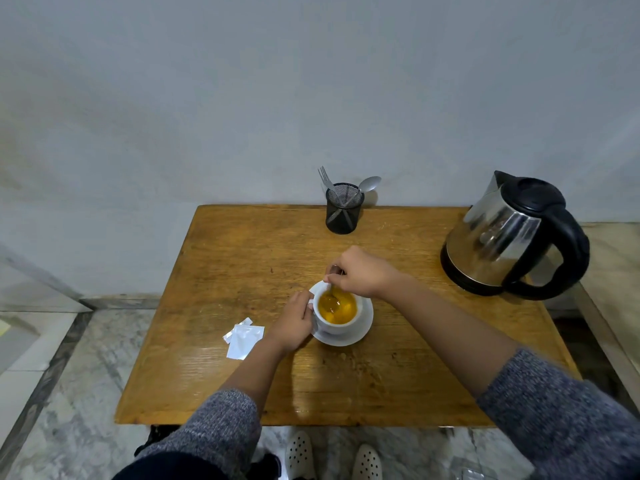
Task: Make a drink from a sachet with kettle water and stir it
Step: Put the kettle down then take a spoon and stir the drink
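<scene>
A white cup (341, 326) full of orange-yellow drink stands on a white saucer (360, 336) in the middle of the wooden table (242, 258). My left hand (294, 323) grips the cup's handle side. My right hand (360, 273) hovers over the cup's far rim, pinching a metal spoon (333, 297) whose bowl is down in the liquid. A torn white sachet (244, 337) lies flat to the left of the cup. The steel kettle (509, 237) with a black handle stands at the table's right side.
A black mesh holder (344, 208) with a fork and a spoon stands at the table's back edge by the wall. Marble floor surrounds the table. My feet in white shoes (332, 455) show under the near edge.
</scene>
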`<state>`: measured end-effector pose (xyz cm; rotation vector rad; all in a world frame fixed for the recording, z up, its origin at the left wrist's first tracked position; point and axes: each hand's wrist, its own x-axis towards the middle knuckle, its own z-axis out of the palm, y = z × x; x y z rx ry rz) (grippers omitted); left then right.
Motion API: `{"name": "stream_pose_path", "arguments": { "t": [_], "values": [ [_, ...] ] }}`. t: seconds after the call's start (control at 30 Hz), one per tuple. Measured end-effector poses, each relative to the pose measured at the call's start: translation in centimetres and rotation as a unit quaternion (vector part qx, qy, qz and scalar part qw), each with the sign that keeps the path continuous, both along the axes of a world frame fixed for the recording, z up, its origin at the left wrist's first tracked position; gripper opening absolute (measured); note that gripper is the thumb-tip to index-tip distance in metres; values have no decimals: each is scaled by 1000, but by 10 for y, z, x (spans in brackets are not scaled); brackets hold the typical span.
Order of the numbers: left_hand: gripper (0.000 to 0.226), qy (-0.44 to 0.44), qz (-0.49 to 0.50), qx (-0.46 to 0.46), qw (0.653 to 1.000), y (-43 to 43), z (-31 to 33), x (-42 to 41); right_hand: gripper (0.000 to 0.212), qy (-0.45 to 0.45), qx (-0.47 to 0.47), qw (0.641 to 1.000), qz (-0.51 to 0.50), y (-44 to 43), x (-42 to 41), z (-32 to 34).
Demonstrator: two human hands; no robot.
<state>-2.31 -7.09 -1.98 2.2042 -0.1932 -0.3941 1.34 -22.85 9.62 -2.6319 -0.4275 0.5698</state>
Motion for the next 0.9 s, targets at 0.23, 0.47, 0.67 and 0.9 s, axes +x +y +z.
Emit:
{"name": "stream_pose_path", "arguments": {
  "t": [0.23,0.47,0.67,0.9],
  "values": [
    [23,5,-2,-1,1000,0,-1,0,25,-26,-45,998,33,-4,1,3],
    [22,2,-2,1,1000,0,-3,-1,25,-8,-30,996,82,-11,-3,2],
    [21,-3,0,-5,1000,1,-3,-2,27,-135,-30,976,170,-23,-5,16],
    [20,1,-2,-2,1000,0,-4,-1,26,-180,-5,964,194,-34,-12,25]
  ]
}}
